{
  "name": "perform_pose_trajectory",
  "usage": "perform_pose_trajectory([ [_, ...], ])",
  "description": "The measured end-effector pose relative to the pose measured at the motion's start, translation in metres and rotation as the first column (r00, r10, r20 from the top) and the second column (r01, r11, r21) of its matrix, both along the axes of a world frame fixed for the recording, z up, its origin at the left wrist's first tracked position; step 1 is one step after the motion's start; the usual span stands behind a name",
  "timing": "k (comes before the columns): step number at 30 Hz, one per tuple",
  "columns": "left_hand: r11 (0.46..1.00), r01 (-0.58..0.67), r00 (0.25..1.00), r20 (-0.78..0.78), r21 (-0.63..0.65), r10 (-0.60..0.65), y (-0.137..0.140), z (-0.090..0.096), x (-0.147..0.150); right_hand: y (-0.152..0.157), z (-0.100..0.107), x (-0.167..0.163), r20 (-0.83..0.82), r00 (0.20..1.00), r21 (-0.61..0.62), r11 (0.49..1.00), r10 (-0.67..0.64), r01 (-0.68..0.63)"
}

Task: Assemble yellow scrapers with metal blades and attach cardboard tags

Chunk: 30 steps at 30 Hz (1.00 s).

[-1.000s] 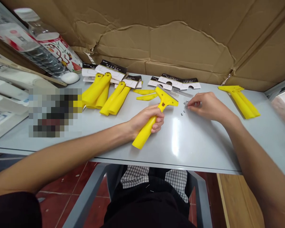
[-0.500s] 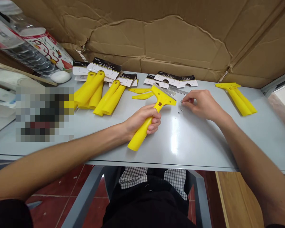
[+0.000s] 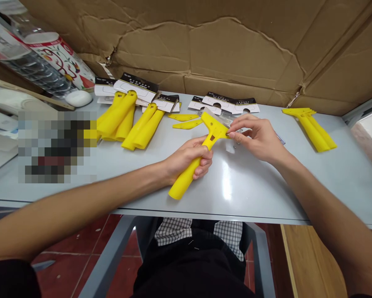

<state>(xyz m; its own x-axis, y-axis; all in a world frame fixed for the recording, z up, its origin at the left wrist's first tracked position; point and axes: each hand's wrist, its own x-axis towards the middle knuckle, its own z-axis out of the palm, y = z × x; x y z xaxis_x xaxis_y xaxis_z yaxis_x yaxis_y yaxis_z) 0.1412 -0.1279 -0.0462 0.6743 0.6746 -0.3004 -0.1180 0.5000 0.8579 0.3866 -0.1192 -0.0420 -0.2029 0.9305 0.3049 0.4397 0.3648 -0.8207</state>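
My left hand (image 3: 195, 159) is wrapped round the handle of a yellow scraper (image 3: 186, 179), its wide head tilted up and to the right. Thumb and forefinger of my right hand (image 3: 256, 136) pinch a small dark screw (image 3: 227, 134) at the right end of the scraper head. The fingers partly hide that end. Just below them, a few loose screws (image 3: 236, 144) lie on the table. Two thin yellow blade covers (image 3: 187, 124) rest to the left of the head. Behind it lies a clear plastic blade case (image 3: 226, 116), partly covered.
Yellow scrapers with cards (image 3: 128, 116) are heaped at the back left. More printed cards (image 3: 226, 103) lie at the back middle, and two yellow handles (image 3: 316, 130) at the right. Bottles (image 3: 37, 62) stand far left. A cardboard sheet (image 3: 235, 54) walls off the grey table (image 3: 266, 194).
My right hand has moved left from the loose screws to the right end of the scraper head, carrying a small screw. My left hand keeps its hold on the scraper, barely shifted.
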Motion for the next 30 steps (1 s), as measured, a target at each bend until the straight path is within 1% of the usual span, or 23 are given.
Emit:
perform_pose_trajectory([
  [3, 1.000, -0.007, 1.000, -0.010, 0.020, 0.007, -0.002, -0.001, 0.000, -0.003, 0.004, -0.003, 0.035, 0.999, -0.022, 1.000, -0.015, 0.015],
  [6, 0.999, -0.011, 1.000, -0.015, 0.037, 0.011, -0.003, -0.002, 0.001, -0.005, 0.007, -0.004, 0.018, 1.000, -0.069, 0.998, 0.009, -0.008],
  [8, 0.999, -0.015, 1.000, -0.018, 0.035, 0.016, -0.003, -0.001, 0.001, -0.006, 0.007, -0.005, 0.021, 1.000, -0.071, 0.997, 0.016, -0.014],
  [12, 1.000, -0.019, 1.000, -0.017, 0.015, 0.019, -0.002, -0.001, 0.002, -0.006, 0.006, -0.005, 0.095, 0.995, 0.000, 1.000, -0.027, 0.027],
  [15, 1.000, -0.022, 1.000, -0.018, 0.017, 0.022, -0.002, -0.001, 0.002, -0.007, 0.007, -0.005, 0.130, 0.991, 0.048, 0.998, -0.038, 0.032],
  [19, 0.999, -0.025, 0.999, -0.026, 0.035, 0.026, -0.003, 0.000, 0.002, -0.009, 0.009, -0.008, 0.174, 0.984, 0.073, 0.997, -0.041, 0.028],
  [25, 0.997, -0.032, 0.999, -0.038, 0.074, 0.035, -0.005, 0.000, 0.003, -0.015, 0.009, -0.016, 0.228, 0.962, 0.060, 0.988, -0.152, 0.142],
  [30, 0.997, -0.038, 0.998, -0.049, 0.072, 0.041, -0.004, -0.001, 0.003, -0.017, 0.004, -0.021, 0.195, 0.961, 0.047, 0.980, -0.198, 0.192],
])
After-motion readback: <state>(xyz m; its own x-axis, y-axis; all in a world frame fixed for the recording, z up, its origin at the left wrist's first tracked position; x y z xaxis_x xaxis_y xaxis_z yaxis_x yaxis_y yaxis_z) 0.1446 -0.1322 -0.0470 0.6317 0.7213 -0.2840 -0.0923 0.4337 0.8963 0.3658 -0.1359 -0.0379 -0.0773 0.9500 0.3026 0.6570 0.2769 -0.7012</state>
